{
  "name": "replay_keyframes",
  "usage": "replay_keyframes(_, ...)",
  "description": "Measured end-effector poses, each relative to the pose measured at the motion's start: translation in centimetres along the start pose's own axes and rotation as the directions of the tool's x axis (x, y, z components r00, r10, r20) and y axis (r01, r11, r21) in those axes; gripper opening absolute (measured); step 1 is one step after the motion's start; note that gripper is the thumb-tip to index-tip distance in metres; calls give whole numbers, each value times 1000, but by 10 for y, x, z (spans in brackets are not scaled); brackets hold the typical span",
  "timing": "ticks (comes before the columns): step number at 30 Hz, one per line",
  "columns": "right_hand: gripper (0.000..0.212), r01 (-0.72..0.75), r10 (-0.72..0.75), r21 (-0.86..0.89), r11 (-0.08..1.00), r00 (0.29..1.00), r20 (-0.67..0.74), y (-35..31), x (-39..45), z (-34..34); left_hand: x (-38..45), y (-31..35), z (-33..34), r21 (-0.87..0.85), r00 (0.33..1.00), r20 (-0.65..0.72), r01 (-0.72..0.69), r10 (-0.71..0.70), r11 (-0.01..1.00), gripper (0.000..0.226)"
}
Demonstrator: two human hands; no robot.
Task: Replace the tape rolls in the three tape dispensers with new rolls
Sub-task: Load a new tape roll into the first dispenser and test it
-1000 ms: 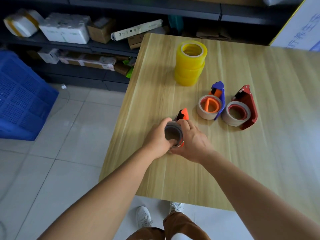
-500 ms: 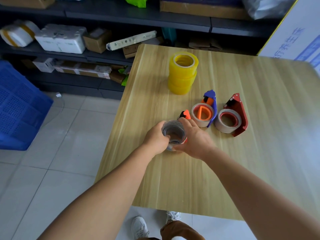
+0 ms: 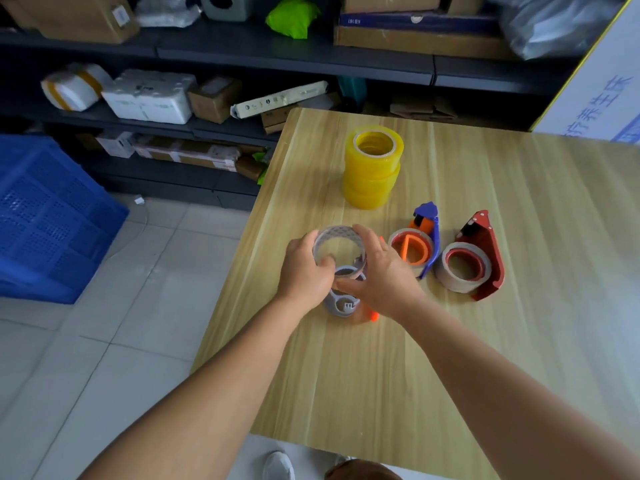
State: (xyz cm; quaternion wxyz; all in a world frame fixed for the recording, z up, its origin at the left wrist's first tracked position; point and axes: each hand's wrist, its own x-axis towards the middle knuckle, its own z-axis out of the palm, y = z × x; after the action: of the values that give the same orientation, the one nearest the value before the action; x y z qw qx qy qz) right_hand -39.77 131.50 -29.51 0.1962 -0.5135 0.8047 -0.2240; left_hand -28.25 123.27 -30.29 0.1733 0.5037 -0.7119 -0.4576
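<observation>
While the left hand (image 3: pixel 304 268) and right hand (image 3: pixel 377 271) grip the spent core (image 3: pixel 338 249) above the grey dispenser hub (image 3: pixel 341 301) on the table (image 3: pixel 485 341), new yellow rolls (image 3: pixel 372 168) wait stacked nearby, presumably within easy reach.

We look down on a light wooden table (image 3: pixel 485 341) filling the right of the frame. At lower left lies a pale tiled floor (image 3: pixel 86 341), a blue plastic crate (image 3: pixel 45 216) at the left edge. Dark shelving (image 3: pixel 294 60) holding cardboard boxes crosses the top.
</observation>
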Motion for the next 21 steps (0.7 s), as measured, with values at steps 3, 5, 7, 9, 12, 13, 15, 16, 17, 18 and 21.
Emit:
replay_keyframes(3,95,25,-26,38,999,999,33,-7,15,3,4,1,-9,27,1000,-8,6,-6,1000,58)
replay_keyframes(5,91,40,-43,44,998,997,67,-13,26,7,7,-1,-16,54,999,11,30,-31,998,64)
replay_keyframes(7,90,63,-65,23,998,992,106,-20,38,13,12,-6,-25,84,996,62,52,-57,995,71)
replay_keyframes(9,92,73,-72,3,997,986,153,-25,49,19,18,-13,-33,116,988,128,69,-84,991,81)
replay_keyframes(12,97,57,-52,-17,998,971,233,-34,67,28,33,-27,-46,194,979,151,107,-138,975,91)
replay_keyframes(13,97,58,-47,-36,998,967,252,-36,74,30,38,-30,-49,217,977,150,114,-149,969,92)
replay_keyframes(15,95,55,-32,-75,996,959,281,-40,86,35,49,-35,-52,244,977,147,118,-158,962,91)
replay_keyframes(16,94,46,-19,-87,995,956,292,-42,91,37,56,-36,-53,256,978,139,115,-154,960,89)
replay_keyframes(17,92,37,-7,-97,995,955,297,-44,96,39,63,-38,-53,271,981,127,108,-147,956,88)
replay_keyframes(18,90,28,4,-105,994,955,298,-45,102,42,69,-39,-54,291,983,116,102,-141,951,87)
replay_keyframes(21,87,10,25,-117,993,955,296,-47,119,50,88,-41,-55,356,983,123,87,-139,931,87)
